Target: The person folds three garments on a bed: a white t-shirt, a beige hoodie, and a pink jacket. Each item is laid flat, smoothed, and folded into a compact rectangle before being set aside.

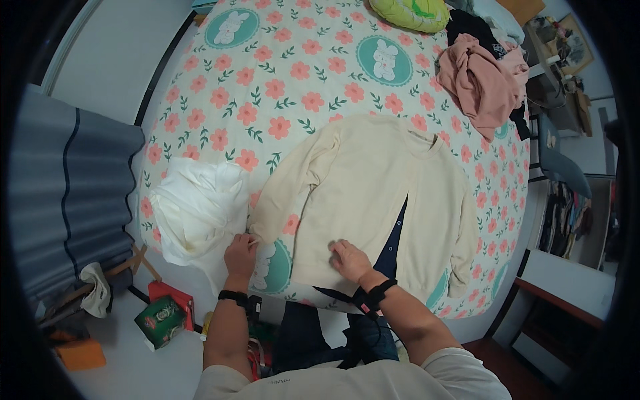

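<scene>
A cream long-sleeved sweatshirt-like top (360, 190) lies spread on the bed, its collar at the far side. Its front parts in a narrow gap, where navy fabric (394, 245) with small round snaps shows. My left hand (241, 251) pinches the cuff end of the left-side sleeve (272, 215). Over the lower front of the top, my right hand (352, 261) hovers or rests with its fingers loosely bent; no fabric is visibly gripped. The other sleeve (457, 270) lies bent at the right. A crumpled white garment (200, 205) sits beside my left hand.
The bed's floral sheet (300, 70) bears rabbit medallions. At the far right lie a pink garment (475, 80), black clothing (467, 25) and a yellow-green cushion (412, 12). A blue-grey curtain (75, 190) hangs at left; a green package (160, 320) is on the floor. A chair (560, 155) stands right.
</scene>
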### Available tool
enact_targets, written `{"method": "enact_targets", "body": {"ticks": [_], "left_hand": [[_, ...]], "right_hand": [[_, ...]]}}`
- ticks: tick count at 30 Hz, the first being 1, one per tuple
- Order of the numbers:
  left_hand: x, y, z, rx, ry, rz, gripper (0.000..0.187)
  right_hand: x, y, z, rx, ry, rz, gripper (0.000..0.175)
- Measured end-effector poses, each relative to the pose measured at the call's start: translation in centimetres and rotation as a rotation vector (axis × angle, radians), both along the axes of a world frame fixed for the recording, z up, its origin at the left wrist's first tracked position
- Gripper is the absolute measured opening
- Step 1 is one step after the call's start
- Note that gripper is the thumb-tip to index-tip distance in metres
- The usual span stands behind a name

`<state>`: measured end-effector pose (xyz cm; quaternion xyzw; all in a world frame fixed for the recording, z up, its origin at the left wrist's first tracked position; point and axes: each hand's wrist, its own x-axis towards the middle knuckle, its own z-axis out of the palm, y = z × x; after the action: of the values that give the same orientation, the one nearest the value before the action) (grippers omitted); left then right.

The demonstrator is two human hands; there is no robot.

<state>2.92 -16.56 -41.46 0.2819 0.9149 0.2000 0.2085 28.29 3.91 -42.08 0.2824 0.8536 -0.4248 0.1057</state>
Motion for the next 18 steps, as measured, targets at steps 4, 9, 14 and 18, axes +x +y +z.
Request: {"method": "enact_targets", "body": {"ticks": [4,9,14,18], "left_hand": [[-3.7,-0.9,1.3,0.263,-0.034,0.143,0.02],[-19.9,-3.7,6.5,0.561,0.115,0.517,0.024],[-30.8,0.2,7.2,0.215,0.366,0.443,0.03],[-26.8,2.9,5.1,0.419,0.355,0.329,0.029]], "right_hand": [[-0.8,-1.3,-0.2,-0.02,-0.004,0.044,0.046],[-3.3,-4.3,-1.2,-0.071,-0.018,0.206,0.06],[-6.2,-7.4,-2.2,-0.011,-0.009,0.227,0.056],[-8.0,-3.9,-1.8,-0.103,0.043,0.063,0.044]]}}
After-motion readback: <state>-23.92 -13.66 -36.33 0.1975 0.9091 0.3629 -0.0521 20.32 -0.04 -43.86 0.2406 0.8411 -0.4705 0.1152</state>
